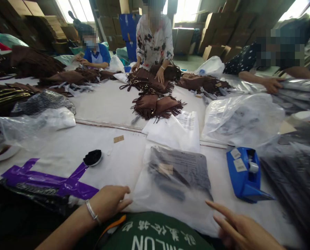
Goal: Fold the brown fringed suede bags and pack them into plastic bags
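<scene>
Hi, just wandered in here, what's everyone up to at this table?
The person wearing the camera has both hands open, the left hand and right hand on either side of a dark item in a printed plastic bag. A blue tape dispenser sits to the right. Across the table, a person in a flowered shirt has hands on brown fringed pieces. At far right, another person's hand rests by silvery plastic packages.
</scene>
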A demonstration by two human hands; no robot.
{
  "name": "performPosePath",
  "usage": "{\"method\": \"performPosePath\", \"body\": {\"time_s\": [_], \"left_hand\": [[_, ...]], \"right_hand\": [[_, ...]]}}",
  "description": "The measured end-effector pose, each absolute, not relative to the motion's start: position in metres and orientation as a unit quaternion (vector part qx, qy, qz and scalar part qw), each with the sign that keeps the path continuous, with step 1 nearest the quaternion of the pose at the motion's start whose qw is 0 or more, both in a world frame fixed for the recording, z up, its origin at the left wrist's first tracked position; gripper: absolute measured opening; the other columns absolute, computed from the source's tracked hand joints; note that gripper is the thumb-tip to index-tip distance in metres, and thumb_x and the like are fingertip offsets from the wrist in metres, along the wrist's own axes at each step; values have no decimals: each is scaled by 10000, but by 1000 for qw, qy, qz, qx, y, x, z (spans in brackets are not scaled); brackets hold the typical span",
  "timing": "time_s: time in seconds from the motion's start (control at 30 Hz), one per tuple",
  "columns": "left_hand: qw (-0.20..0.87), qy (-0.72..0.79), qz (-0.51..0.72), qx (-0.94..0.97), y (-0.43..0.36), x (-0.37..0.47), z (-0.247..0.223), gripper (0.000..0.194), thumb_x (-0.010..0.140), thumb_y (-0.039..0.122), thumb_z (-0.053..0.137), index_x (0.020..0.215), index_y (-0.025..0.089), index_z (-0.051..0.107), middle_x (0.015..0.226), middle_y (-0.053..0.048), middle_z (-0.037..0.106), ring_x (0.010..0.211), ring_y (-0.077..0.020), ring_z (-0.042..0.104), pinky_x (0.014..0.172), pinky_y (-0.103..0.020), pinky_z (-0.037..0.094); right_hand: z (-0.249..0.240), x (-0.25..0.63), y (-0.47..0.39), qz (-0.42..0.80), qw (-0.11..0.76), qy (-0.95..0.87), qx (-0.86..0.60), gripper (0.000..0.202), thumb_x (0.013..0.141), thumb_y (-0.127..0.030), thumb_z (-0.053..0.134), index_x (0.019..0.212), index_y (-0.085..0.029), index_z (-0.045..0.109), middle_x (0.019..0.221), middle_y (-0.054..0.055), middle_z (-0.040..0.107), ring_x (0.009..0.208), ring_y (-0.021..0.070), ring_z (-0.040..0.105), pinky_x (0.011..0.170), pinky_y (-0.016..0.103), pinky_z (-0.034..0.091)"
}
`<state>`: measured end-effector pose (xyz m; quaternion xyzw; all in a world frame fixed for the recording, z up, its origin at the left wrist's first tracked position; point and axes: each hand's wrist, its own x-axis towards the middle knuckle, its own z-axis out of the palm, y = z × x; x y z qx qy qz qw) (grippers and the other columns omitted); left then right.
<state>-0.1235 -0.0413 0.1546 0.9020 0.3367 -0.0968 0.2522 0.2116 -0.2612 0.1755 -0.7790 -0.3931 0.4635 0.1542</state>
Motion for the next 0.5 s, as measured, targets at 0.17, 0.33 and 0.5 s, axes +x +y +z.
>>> {"method": "performPosePath", "body": {"time_s": [0.17,0.33,0.5], "left_hand": [[208,175,97,957,-40,-68,143,473,891,339,513,1343,225,430,1394,-104,447,1286,-255,412,1120,-497,220],[170,112,32,979,-40,-76,72,736,832,235,584,1455,264,194,1492,-78,259,1376,-292,225,1103,-595,173],[129,56,107,984,-38,-99,37,698,868,105,443,1463,302,136,1422,-17,382,1323,-196,350,1105,-424,310]], "right_hand": [[147,166,-169,99,206,-693,-684,599,874,-412,493,1427,-321,281,1457,15,373,1371,297,257,1111,536,231],[66,163,-150,67,111,-777,-616,703,856,-375,540,1453,-292,179,1507,30,252,1397,295,171,1114,576,188],[70,178,-172,141,110,-784,-594,568,902,-284,453,1434,-297,252,1493,21,288,1384,255,229,1107,552,241]]}}
